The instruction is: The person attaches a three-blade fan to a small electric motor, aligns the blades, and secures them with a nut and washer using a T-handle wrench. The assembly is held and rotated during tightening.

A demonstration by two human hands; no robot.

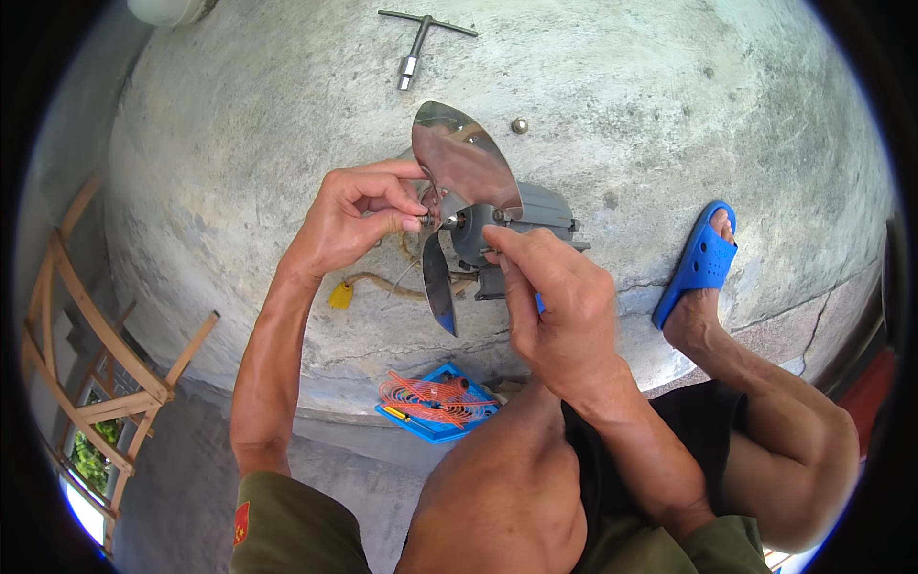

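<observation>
Fan motor (535,225), grey, lies on the concrete floor (669,115) mid-frame, shaft end facing the person. Shiny metal blade (464,163) sits on the shaft: one lobe points up and away, a second narrow lobe (438,287) hangs down toward the person. Left hand (359,215) is at the hub from the left, thumb and fingertips pinched together on a small part at the shaft; the part itself is too small to make out. Right hand (555,306) comes in from below right, grip closed around a tool with a blue handle (540,303), only a sliver of the handle showing; fingertips reach up to the hub, just right of the left hand's fingers. Brown cord (402,285) runs out left from under the motor to a yellow plug (340,295) on the floor. T-handle socket wrench (418,43) lies well apart at the top of the frame; a small round nut or cap (519,125) lies near the blade's upper lobe. Blue tray (435,402) with a coil of orange wire (430,397) sits at the step edge, near the person's knee. Right foot in a blue sandal (701,263) rests on the floor right of the motor. Wooden frame (86,354) stands off to the left, below the step.
</observation>
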